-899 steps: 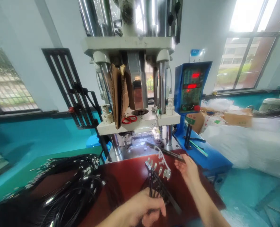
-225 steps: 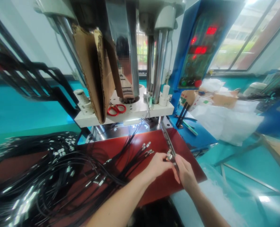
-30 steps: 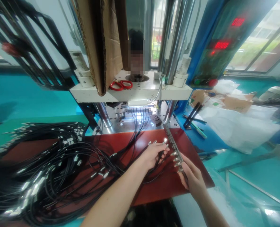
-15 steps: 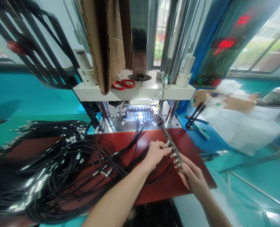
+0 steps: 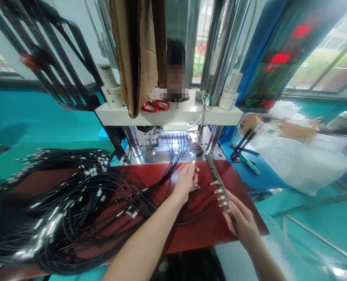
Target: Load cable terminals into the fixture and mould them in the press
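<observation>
My right hand (image 5: 241,214) grips the near end of a long metal bar (image 5: 215,174), which slants away across the red-brown board (image 5: 188,234). Several silvery cable connectors (image 5: 221,198) stick out of the bar's left side, with black cables trailing left from them. Left of the bar, my left hand (image 5: 186,180) is closed around a cable connector (image 5: 194,162) whose bright tip shows above the fingers. Another small metal end (image 5: 197,187) shows below those fingers. Beyond the hands, several black cables (image 5: 172,156) run from a lit metal fixture (image 5: 173,141) in the press.
A large heap of black cables (image 5: 65,218) covers the left side. Red-handled scissors (image 5: 156,105) lie on the press's white plate (image 5: 173,117), beside hanging cardboard (image 5: 144,58). Pliers and tools (image 5: 244,148) and white plastic bags (image 5: 299,156) lie to the right.
My left hand has drawn back from the bar to the left and slightly up, and a connector tip now shows in its fingers. My right hand still holds the bar.
</observation>
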The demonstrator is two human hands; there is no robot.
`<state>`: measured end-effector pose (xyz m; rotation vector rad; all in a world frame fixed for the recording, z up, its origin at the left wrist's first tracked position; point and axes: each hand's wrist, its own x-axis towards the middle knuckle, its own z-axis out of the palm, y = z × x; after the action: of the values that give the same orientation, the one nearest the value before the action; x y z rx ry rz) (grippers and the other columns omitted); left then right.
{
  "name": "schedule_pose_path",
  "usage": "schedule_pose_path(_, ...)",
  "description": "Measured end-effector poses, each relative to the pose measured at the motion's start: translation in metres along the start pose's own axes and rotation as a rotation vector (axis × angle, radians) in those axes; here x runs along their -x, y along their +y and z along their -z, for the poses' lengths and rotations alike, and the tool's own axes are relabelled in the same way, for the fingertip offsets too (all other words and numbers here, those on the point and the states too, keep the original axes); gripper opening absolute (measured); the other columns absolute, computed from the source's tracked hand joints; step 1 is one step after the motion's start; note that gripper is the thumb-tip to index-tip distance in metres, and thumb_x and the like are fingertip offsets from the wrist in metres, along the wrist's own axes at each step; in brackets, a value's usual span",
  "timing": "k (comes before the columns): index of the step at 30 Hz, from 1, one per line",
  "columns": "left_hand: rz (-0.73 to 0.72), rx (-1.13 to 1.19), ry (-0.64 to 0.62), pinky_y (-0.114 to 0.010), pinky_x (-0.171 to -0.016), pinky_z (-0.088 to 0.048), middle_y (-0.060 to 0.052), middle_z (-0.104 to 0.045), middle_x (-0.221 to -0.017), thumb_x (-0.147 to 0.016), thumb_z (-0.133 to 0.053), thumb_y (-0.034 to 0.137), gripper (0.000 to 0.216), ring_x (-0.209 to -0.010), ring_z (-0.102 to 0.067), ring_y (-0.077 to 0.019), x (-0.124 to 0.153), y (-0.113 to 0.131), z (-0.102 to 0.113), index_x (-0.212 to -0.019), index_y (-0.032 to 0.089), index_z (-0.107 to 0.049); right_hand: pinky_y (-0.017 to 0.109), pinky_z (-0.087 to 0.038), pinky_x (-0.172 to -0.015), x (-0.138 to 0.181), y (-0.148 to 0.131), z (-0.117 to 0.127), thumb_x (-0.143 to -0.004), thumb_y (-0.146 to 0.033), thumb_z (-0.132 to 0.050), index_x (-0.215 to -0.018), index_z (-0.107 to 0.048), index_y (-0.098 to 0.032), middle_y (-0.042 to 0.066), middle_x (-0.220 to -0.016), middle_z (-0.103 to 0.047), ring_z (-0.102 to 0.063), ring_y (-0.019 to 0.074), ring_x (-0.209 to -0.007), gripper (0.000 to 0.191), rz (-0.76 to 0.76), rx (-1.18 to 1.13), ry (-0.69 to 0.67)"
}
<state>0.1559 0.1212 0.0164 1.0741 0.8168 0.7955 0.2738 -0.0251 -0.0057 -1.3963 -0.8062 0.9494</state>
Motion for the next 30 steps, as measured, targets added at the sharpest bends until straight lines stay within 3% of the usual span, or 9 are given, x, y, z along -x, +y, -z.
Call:
schedule_pose_path(5,0.035,-0.311,-0.23,-0.018,-0.039,-0.016,0.008,-0.032,-0.04,-0.075,-0.046,0.033,0.02,-0.037,-0.023,-0.0045,0.003,-0.005,-0.001,-0.062,0.018,-0.043,0.012,-0.023,-0.03,0.001,-0.001,0.001,-0.077,-0.047,-0.058,-0.121,-0.05,-0.017,-0.007,-0.039,-0.041,-0.03,0.0031,-0.031,0.054,-0.097,-0.032,0.063)
schedule_pose_path(7,0.013,-0.359,-0.235,-0.018,-0.041,-0.017,0.008,-0.033,-0.042,-0.073,-0.047,0.033,0.022,-0.039,-0.025,-0.0044,0.003,-0.007,-0.002,-0.059,0.017,-0.043,0.012,-0.029,-0.031,0.002,-0.002,0.001,-0.073,-0.049,-0.061,-0.12,-0.051,-0.019,-0.005,-0.045,-0.047,-0.032,0.0025,-0.032,0.057,-0.155,-0.031,0.08)
schedule_pose_path(10,-0.012,-0.357,-0.227,-0.018,-0.043,-0.018,0.008,-0.032,-0.043,-0.073,-0.048,0.034,0.024,-0.041,-0.025,-0.0044,0.002,-0.008,-0.002,-0.057,0.016,-0.042,0.013,-0.037,-0.034,0.001,-0.005,0.002,-0.07,-0.051,-0.063,-0.118,-0.053,-0.021,-0.002,-0.058,-0.056,-0.034,0.0015,-0.033,0.057,-0.203,-0.016,0.073)
schedule_pose_path(12,-0.008,-0.359,-0.23,-0.019,-0.044,-0.018,0.008,-0.032,-0.043,-0.072,-0.048,0.034,0.025,-0.041,-0.025,-0.0046,0.001,-0.008,-0.001,-0.056,0.016,-0.041,0.013,-0.035,-0.033,0.001,-0.006,0.003,-0.071,-0.052,-0.062,-0.118,-0.054,-0.021,-0.001,-0.062,-0.058,-0.033,0.0013,-0.034,0.056,-0.197,-0.005,0.042)
schedule_pose_path(15,0.002,-0.359,-0.223,-0.02,-0.043,-0.016,0.008,-0.031,-0.041,-0.071,-0.048,0.033,0.024,-0.041,-0.024,-0.005,0.0,-0.01,0.0,-0.055,0.016,-0.043,0.012,-0.028,-0.03,0.0,-0.005,0.002,-0.074,-0.051,-0.06,-0.119,-0.052,-0.02,-0.002,-0.056,-0.055,-0.029,0.0021,-0.034,0.055,-0.139,0.027,-0.014)
schedule_pose_path(19,-0.005,-0.325,-0.211,-0.02,-0.042,-0.015,0.008,-0.03,-0.04,-0.07,-0.048,0.029,0.022,-0.039,-0.022,-0.0043,-0.002,-0.011,-0.001,-0.053,0.015,-0.044,0.016,-0.028,-0.03,0.001,-0.003,-0.002,-0.076,-0.048,-0.059,-0.119,-0.054,-0.019,-0.003,-0.046,-0.05,-0.029,0.0046,-0.032,0.053,-0.054,0.071,-0.033)
schedule_pose_path(22,0.058,-0.289,-0.242,-0.02,-0.04,-0.014,0.008,-0.031,-0.039,-0.071,-0.049,0.031,0.021,-0.036,-0.023,-0.0039,-0.002,-0.007,0.003,-0.057,0.016,-0.046,0.015,-0.026,-0.029,0.001,-0.002,-0.002,-0.077,-0.048,-0.058,-0.121,-0.052,-0.019,-0.001,-0.052,-0.055,-0.029,0.0036,-0.032,0.053,-0.037,0.064,-0.042)
schedule_pose_path(27,0.107,-0.177,-0.402,-0.018,-0.04,-0.029,0.006,-0.047,-0.052,-0.059,-0.065,0.029,0.023,-0.039,-0.04,-0.0052,-0.002,0.005,0.017,-0.069,0.015,-0.051,0.011,-0.028,-0.029,0.001,-0.003,0.001,-0.073,-0.049,-0.062,-0.119,-0.053,-0.019,-0.004,-0.048,-0.052,-0.032,0.0026,-0.032,0.056,-0.105,0.013,0.034)
schedule_pose_path(30,0.07,-0.121,-0.317,-0.02,-0.041,-0.034,0.004,-0.052,-0.052,-0.056,-0.066,0.023,0.024,-0.042,-0.049,-0.0091,-0.006,0.007,0.024,-0.069,0.016,-0.047,0.011,-0.035,-0.031,0.002,-0.005,0.0,-0.068,-0.049,-0.067,-0.115,-0.056,-0.023,0.0,-0.07,-0.062,-0.038,0.0015,-0.035,0.055,-0.165,-0.039,0.119)
